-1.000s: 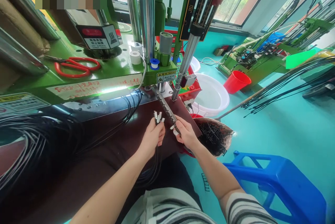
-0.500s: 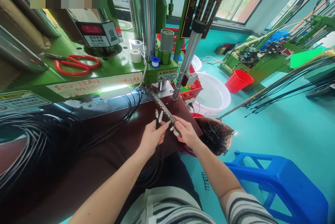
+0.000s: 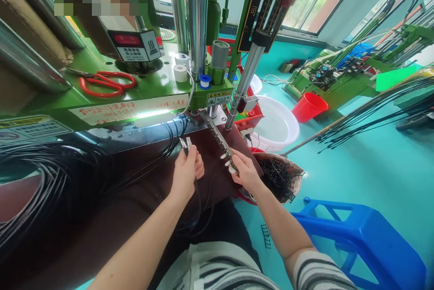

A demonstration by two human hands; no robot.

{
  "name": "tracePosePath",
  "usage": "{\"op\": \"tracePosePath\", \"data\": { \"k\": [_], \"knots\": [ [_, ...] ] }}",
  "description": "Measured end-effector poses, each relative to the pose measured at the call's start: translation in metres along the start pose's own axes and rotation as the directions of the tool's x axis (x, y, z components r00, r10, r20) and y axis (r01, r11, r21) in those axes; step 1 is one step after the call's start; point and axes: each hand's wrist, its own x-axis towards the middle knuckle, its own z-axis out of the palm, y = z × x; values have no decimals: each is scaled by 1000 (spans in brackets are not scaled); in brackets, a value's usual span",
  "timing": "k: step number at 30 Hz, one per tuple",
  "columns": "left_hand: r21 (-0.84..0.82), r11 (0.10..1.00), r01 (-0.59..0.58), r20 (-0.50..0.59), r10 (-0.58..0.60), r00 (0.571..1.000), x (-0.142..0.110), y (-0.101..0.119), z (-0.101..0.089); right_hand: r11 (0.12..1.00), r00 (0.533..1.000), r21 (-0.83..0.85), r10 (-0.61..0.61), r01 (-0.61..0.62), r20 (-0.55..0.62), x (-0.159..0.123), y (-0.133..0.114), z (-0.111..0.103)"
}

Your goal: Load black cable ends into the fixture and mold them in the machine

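- At far left, a thick coil of black cable (image 3: 50,177) is laid on the brown counter (image 3: 217,181); beyond it, red-handled scissors (image 3: 106,83) are set on the green machine (image 3: 162,86).
- Toward the middle, a bundle of cable ends (image 3: 186,144) is gripped in the left hand (image 3: 185,173), its fingers clamped together around them; silvery tips are left pointing up and away, apart from the bar.
- Right of these, a slotted metal bar (image 3: 220,140) is held slantwise, its far end near the machine's edge; whether it is supported by the counter cannot be told. Pale connectors (image 3: 232,168) are seen at its near end, close to the fingers.
- The bar's near end is pinched by the right hand (image 3: 247,172), its fingers closed on it.
- The step in hand is judged to be the setting of cable ends along the bar. For the next move, one end would need to be singled out from the bundle and lined up with a free slot, with the bar kept steady.
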Motion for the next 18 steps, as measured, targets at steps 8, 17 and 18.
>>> {"op": "tracePosePath", "data": {
  "k": [8,17,18],
  "knots": [
    [187,976,111,115,-134,984,-2,-8,-1,999,999,-20,27,-26,21,-1,-1,1],
    [389,921,1,117,-50,992,-5,-12,-15,999,998,-33,39,-38,39,-4,-3,1],
    [419,908,-25,120,-28,992,-6,-11,-16,999,998,-37,40,-38,49,-4,-3,0]
  ]
}}
